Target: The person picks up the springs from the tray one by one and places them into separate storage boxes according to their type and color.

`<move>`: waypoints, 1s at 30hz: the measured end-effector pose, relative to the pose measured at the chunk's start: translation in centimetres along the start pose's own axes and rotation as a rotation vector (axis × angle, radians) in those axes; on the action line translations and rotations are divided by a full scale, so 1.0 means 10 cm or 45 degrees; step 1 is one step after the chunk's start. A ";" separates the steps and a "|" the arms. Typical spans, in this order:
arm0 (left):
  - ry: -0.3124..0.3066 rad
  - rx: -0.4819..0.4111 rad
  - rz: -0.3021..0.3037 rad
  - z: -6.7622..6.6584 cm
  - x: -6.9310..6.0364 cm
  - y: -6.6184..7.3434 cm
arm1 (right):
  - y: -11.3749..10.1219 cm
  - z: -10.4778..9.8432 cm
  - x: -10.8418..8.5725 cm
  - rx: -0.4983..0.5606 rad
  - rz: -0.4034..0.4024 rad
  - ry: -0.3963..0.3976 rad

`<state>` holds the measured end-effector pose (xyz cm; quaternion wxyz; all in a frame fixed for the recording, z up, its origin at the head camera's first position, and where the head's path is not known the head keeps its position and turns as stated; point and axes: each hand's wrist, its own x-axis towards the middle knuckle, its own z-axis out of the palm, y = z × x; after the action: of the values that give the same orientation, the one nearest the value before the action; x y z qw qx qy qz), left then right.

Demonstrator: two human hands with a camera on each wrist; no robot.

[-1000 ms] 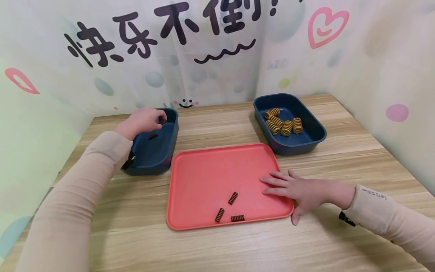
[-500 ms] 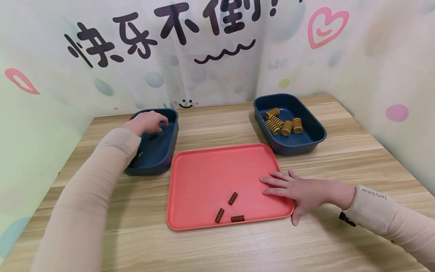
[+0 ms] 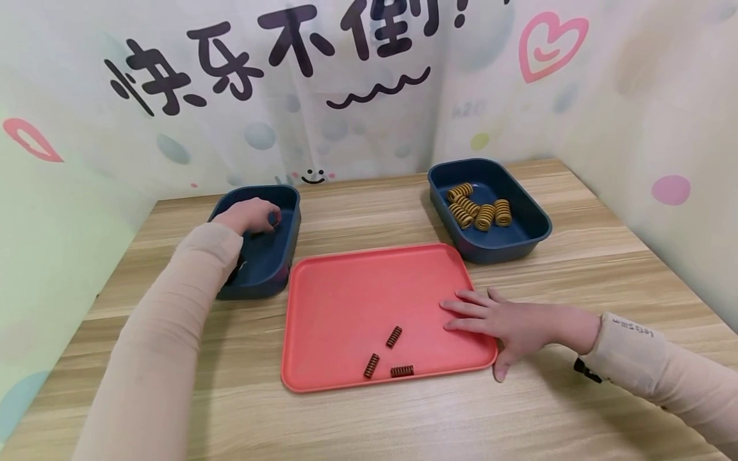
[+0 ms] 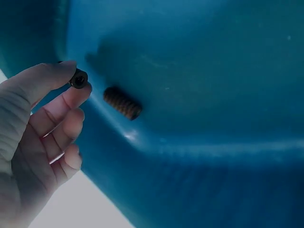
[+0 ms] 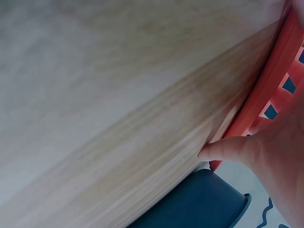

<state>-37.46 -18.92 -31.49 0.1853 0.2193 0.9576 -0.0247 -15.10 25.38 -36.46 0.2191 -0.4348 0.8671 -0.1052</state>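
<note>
My left hand [image 3: 249,216] is inside the left dark blue bin [image 3: 262,272]. Thumb and index finger pinch a small dark coil spring [image 4: 79,79], its round end showing in the left wrist view. Below it, a second dark spring [image 4: 122,102] lies on the bin floor near the wall; the hand hides it from the head view. With fingers spread, my right hand [image 3: 513,323] rests on the right edge of the red tray [image 3: 352,294], thumb out on the table. Toward the tray's front lie three small dark springs, one tilted spring [image 3: 394,337] behind the other two.
A second blue bin [image 3: 527,224] stands behind the tray's right corner, holding several thicker gold springs [image 3: 484,218]. The wooden table [image 3: 403,426] runs back to a printed cloth [image 3: 357,141], which also rises at the sides.
My left hand has moved slightly right and lower into the left bin, carrying the pinched spring down toward the floor. The right hand has kept its place on the tray.
</note>
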 end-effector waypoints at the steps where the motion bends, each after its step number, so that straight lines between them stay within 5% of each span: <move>1: -0.005 -0.002 -0.004 0.01 0.01 -0.01 | 0.00 0.00 0.00 0.000 0.001 -0.001; 30: -0.048 -0.029 -0.054 0.13 0.04 -0.05 | -0.01 -0.01 0.00 0.014 0.015 -0.009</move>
<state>-37.58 -19.36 -32.85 0.2053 0.1965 0.9585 -0.0219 -15.06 25.28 -36.35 0.2253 -0.4289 0.8682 -0.1073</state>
